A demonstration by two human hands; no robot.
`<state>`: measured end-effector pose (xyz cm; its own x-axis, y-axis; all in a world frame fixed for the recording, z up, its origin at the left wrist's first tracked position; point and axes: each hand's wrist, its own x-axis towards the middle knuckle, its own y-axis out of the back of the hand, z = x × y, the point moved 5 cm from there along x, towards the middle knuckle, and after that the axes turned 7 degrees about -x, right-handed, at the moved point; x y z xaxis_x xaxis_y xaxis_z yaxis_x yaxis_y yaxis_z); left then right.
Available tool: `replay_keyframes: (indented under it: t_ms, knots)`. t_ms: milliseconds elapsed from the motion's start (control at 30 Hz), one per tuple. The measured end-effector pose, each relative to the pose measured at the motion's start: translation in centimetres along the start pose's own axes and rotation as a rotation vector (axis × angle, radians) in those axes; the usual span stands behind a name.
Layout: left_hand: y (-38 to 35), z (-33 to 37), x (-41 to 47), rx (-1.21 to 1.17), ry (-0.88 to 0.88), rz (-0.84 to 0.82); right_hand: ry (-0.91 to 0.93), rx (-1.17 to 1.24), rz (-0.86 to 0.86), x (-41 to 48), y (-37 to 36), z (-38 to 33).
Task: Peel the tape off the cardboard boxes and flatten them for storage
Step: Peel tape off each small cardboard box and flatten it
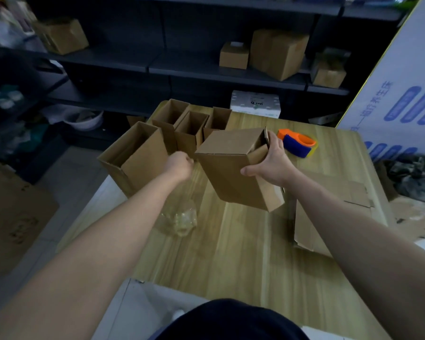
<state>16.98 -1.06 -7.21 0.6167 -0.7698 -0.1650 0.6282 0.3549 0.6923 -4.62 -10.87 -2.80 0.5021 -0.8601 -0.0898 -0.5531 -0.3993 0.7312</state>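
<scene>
Cardboard box between the hands, light, stiff, dentable: right hand grips its flap end, left hand curled at its corner, apparently pinching tape.

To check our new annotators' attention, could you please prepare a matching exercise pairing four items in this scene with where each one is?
Things:
1 tape dispenser
2 wad of clear tape
3 flattened cardboard
4 closed box

Places:
A tilted, gripped by the right hand
B lying flat at the table's right edge
C on the table beyond the right hand
D on the table's left side, nearer the person than the box

Pairs: 1-C; 2-D; 3-B; 4-A
</scene>
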Motion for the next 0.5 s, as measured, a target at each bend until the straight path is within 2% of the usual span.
replay_keyframes:
  t_ms: [67,167,233,367,500]
  knots:
    - [0.5,1.5,0.0,-0.306,0.006,-0.046,-0.012,0.033,-0.002,-0.3,0.4,0.2]
    - [-0.3,3.0,-0.4,-0.686,0.129,-0.258,-0.018,0.136,-0.013,-0.9,0.8,0.1]
    - [-0.8,3.3,-0.4,-0.785,0.177,-0.319,-0.032,0.161,-0.027,-1.2,1.1,0.2]
    - [-1.0,2.9,-0.4,-0.928,0.214,-0.303,-0.07,0.247,-0.171,-1.7,1.5,0.8]
    - [-0.9,3.4,-0.6,-0.966,0.184,-0.317,-0.163,0.42,-0.058,-1.5,3.0,2.1]
